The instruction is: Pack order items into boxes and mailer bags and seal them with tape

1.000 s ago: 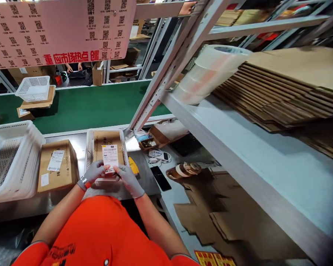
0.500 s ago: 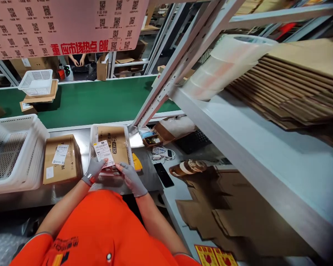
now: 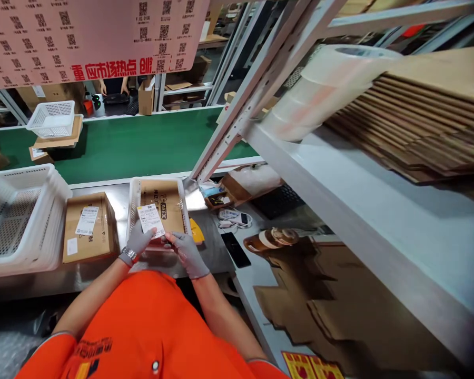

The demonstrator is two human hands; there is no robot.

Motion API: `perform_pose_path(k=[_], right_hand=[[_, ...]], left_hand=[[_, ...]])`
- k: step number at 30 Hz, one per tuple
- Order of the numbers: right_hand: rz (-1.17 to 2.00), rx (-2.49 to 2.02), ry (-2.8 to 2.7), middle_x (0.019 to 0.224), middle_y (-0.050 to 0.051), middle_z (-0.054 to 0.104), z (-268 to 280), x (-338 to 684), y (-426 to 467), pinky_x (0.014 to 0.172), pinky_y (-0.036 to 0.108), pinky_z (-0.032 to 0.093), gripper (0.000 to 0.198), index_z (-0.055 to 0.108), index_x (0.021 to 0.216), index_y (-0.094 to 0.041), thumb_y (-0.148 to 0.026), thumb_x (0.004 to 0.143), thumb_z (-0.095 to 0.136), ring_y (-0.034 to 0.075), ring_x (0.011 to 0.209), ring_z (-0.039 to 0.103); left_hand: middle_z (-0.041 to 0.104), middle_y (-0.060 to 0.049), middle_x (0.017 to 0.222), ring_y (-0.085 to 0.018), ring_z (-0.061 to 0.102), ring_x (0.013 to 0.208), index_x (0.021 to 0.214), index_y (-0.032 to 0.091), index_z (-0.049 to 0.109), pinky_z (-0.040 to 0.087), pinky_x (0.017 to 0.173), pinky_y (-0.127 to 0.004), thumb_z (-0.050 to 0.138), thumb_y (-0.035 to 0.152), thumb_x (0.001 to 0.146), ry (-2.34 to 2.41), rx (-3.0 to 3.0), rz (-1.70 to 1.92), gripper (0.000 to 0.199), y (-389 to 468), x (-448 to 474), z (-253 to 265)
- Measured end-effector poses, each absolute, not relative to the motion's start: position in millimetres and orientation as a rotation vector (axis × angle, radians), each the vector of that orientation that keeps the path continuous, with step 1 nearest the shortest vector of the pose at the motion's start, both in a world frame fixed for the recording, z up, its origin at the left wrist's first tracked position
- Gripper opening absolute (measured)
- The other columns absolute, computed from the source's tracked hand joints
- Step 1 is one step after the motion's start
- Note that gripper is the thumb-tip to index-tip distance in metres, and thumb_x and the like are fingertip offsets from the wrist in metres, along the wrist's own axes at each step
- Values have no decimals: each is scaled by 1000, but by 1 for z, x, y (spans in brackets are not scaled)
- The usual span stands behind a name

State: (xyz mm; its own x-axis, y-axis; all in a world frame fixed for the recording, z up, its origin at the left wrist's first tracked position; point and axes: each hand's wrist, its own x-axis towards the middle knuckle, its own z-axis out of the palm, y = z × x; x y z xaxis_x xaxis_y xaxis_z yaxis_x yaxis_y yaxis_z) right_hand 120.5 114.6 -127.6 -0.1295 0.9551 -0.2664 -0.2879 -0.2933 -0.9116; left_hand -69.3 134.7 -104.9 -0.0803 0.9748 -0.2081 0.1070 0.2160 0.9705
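Note:
A white printed shipping label (image 3: 150, 219) is held over a white plastic basket (image 3: 133, 197). Inside the basket lies a brown cardboard box (image 3: 174, 200) with dark printing on top. My left hand (image 3: 139, 238), in a grey glove with bare fingertips, pinches the label's lower left part with the thumb on top. At the lower right corner of the label, the thumb and fingers of my right hand (image 3: 185, 251) are closed together on its edge. Both hands are above the near rim of the basket.
Left of the basket stand a labelled carton (image 3: 90, 226) and stacked white baskets (image 3: 19, 221). Behind runs a green conveyor belt (image 3: 142, 139). To the right are a phone (image 3: 236, 249), a brown bottle (image 3: 270, 239) and a shelf (image 3: 363, 221) with tape rolls (image 3: 327, 89). A co-worker's hands (image 3: 114, 87) show beyond.
The label has shifted very slightly in my hands, which keep their grip on it. Across the belt, the co-worker's hands have moved apart. The view has shifted a little.

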Motion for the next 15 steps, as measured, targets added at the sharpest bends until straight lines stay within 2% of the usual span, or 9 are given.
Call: perform_pose_path(k=[2, 4, 6, 7, 10, 13, 15], right_hand=[[1615, -1130, -867, 80, 5, 80, -127, 119, 116, 76, 34, 59, 53, 83, 73, -21, -72, 73, 98, 21, 78, 71], [1615, -1115, -862, 82, 5, 80, -126, 117, 117, 77, 35, 58, 52, 84, 74, -22, -72, 73, 96, 21, 79, 71], [1598, -1097, -907, 82, 5, 80, -124, 115, 117, 78, 35, 58, 52, 84, 75, -22, -72, 75, 94, 21, 79, 69], [1579, -1089, -947, 82, 5, 80, -123, 115, 117, 78, 35, 57, 51, 84, 76, -21, -72, 78, 93, 21, 79, 68], [1545, -1090, -1039, 83, 4, 80, -120, 113, 116, 79, 34, 56, 49, 86, 80, -20, -69, 82, 92, 20, 80, 67], [1599, -1090, -1027, 83, 5, 81, -122, 113, 115, 75, 34, 58, 49, 86, 81, -20, -69, 78, 94, 20, 78, 70], [1622, -1043, -1008, 78, 6, 78, -126, 117, 116, 70, 35, 59, 52, 81, 75, -21, -72, 78, 91, 21, 72, 69]], left_hand=[[77, -21, 145, -42, 65, 149, 132, 18, 77, 46, 134, -62, 90, 33, 83, 1578, 1334, 1043, 53, 131, -69, -95], [76, -19, 144, -40, 63, 150, 127, 21, 80, 44, 135, -58, 86, 33, 87, 1578, 1532, 1014, 42, 127, -69, -84], [82, -16, 127, -37, 72, 133, 109, 24, 84, 53, 124, -52, 81, 37, 93, 1431, 1614, 947, 21, 124, -68, -75], [84, -14, 116, -34, 75, 119, 99, 25, 85, 57, 115, -48, 78, 40, 95, 1367, 1612, 911, 17, 122, -68, -73], [80, -9, 86, -27, 72, 86, 77, 24, 79, 57, 90, -40, 72, 44, 98, 1375, 1559, 852, 30, 119, -66, -73], [68, -4, 67, -23, 66, 76, 64, 23, 66, 54, 78, -35, 72, 43, 95, 1509, 1399, 865, 37, 123, -63, -81], [64, -3, 64, -23, 68, 74, 64, 25, 61, 56, 75, -36, 68, 43, 97, 1522, 1142, 913, 38, 131, -63, -85]])
